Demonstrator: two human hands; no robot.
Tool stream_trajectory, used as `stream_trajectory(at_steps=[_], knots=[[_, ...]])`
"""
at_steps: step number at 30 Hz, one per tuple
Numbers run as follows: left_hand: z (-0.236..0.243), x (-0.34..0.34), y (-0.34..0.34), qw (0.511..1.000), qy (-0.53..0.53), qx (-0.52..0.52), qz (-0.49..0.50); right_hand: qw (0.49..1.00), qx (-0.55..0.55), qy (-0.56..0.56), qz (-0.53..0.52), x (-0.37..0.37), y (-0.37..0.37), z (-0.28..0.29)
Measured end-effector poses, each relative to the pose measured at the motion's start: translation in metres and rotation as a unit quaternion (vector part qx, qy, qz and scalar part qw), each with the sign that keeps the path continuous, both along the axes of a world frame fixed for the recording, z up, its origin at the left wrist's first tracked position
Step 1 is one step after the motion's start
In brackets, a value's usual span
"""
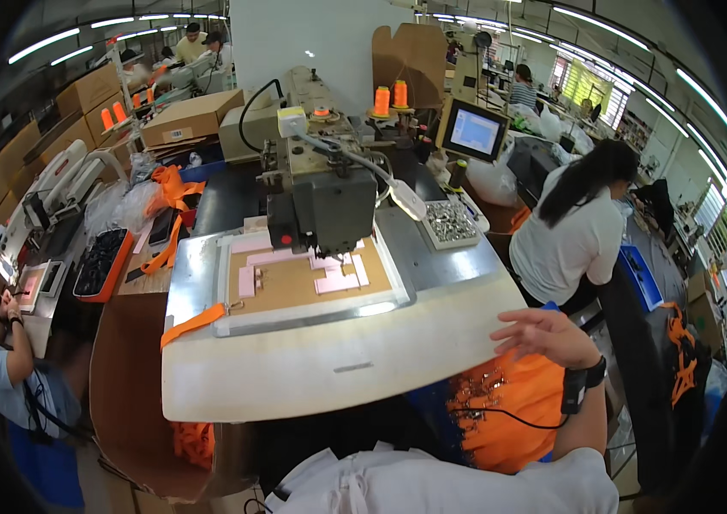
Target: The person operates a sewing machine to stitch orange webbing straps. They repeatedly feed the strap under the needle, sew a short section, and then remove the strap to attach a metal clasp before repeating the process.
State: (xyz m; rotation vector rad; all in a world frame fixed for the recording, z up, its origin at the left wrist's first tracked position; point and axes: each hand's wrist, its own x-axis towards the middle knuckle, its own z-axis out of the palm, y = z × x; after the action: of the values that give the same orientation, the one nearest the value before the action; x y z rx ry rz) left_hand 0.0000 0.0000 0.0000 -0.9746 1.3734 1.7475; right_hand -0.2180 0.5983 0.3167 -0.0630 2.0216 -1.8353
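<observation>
My right hand [535, 332] hovers at the white table extension's [278, 377] right edge, fingers apart and nothing in them, a black watch on the wrist. Below it lies a heap of orange straps [509, 411] with metal clips. My left hand is out of view. An orange strap [188, 327] with a metal clasp lies across the left edge of the clamp frame [325, 317]. Inside that frame are a brown board [282, 287] and pink blocks [332, 283], under the sewing machine head [316, 214]. A tray of small metal parts [451, 224] sits to the right.
A screen [472, 128] and orange thread spools [381, 103] stand behind. A co-worker [565, 227] is at the right, another [4, 377] at the left. A cardboard box [128, 385], an orange-rimmed bin [102, 265] and a blue tray [637, 274] flank the table.
</observation>
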Motion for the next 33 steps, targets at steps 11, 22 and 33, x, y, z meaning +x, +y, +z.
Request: stream_trajectory(at_steps=[11,22,33], knots=[[0.263,-0.119,-0.076,0.785,0.608,0.104,0.059,0.954,-0.054,0.225,-0.190,-0.037,0.050,0.062],[0.198,-0.245,0.019,0.828,0.481,0.047,-0.285,0.870,0.191,0.223,-0.397,0.102,0.035,0.142],[0.191,-0.230,0.019,0.876,0.398,-0.032,-0.271,0.816,0.453,0.049,-0.356,0.114,0.100,-0.034]])
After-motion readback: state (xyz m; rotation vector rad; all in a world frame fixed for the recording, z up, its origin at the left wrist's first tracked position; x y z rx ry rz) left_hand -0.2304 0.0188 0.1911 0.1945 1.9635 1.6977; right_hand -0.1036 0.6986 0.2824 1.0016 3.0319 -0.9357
